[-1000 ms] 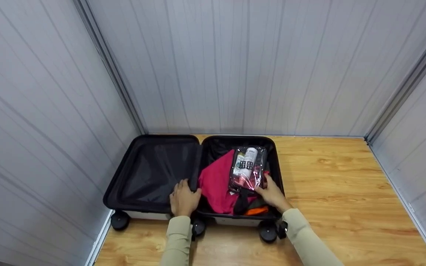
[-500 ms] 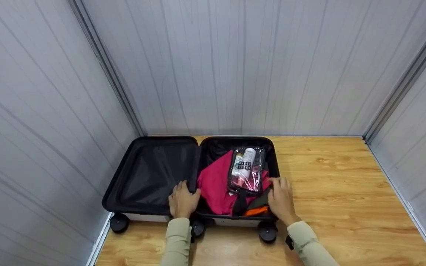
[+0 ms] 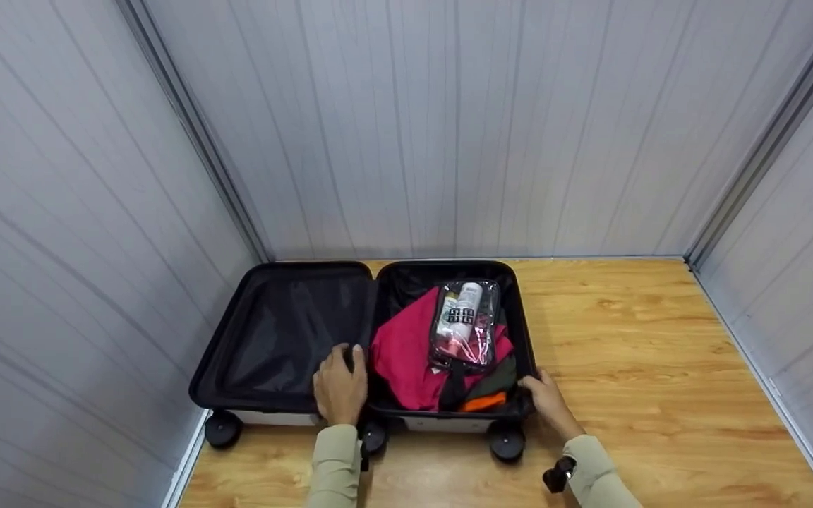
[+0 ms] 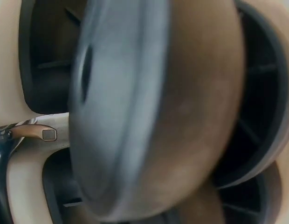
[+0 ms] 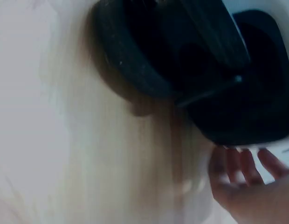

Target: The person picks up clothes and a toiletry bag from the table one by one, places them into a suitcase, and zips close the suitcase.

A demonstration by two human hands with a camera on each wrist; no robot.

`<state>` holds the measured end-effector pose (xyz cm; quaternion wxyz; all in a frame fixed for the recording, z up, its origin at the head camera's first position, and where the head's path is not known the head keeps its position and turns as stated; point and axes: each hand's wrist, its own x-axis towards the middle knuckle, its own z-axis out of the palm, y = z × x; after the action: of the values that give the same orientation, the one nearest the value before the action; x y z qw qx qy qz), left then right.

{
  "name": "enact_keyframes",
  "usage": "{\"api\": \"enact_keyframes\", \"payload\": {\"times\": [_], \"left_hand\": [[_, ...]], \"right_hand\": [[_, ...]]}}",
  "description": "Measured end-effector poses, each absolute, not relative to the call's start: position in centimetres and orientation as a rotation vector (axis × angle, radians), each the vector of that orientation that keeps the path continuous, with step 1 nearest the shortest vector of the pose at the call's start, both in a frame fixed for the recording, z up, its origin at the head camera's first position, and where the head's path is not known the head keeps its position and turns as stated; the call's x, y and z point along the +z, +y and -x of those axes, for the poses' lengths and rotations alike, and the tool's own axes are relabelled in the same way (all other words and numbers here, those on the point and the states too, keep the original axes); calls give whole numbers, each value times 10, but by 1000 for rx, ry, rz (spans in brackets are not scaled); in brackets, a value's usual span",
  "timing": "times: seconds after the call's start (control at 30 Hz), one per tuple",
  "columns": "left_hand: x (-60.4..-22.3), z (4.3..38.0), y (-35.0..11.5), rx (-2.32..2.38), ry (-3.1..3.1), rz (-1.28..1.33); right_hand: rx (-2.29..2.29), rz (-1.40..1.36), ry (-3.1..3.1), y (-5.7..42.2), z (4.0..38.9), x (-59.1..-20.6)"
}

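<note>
Your right hand grips the suitcase at one corner. Your left hand rests on its left half, finger hold unclear.

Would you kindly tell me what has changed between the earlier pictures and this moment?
The right hand has left the clear pouch and moved nearer the person and rightward, to the near right corner of the open suitcase; whether it grips there is unclear. The left hand has turned slightly but stays by the suitcase's middle seam. The suitcase, pouch and pink cloth stayed put.
</note>
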<state>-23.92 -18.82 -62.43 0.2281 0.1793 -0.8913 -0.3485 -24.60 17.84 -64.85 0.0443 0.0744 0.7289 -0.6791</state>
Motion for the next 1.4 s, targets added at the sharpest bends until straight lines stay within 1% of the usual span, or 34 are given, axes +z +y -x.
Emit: {"api": "enact_keyframes", "payload": {"times": [0.23,0.37,0.67,0.93,1.1,1.4], "left_hand": [[-627,231,-193,-1127,-1935,-544],[-628,227,-196,-1101,-1721,-579],[-624,229,-198,-897,-1812,-784],[-631,223,-200,-859,-1844,-1117],[-634,219,-202,-954,-1767,-1140],[-634,212,-201,-1342,-1498,-1168]], "right_hand": [[-1977,-99,1877,197,247,-662],[-1969,-49,1757,203,248,-666],[-2017,-29,1642,202,247,-666],[-2017,-8,1643,208,247,-667],[-2008,4,1653,207,246,-665],[-2002,-34,1624,205,248,-667]]}}
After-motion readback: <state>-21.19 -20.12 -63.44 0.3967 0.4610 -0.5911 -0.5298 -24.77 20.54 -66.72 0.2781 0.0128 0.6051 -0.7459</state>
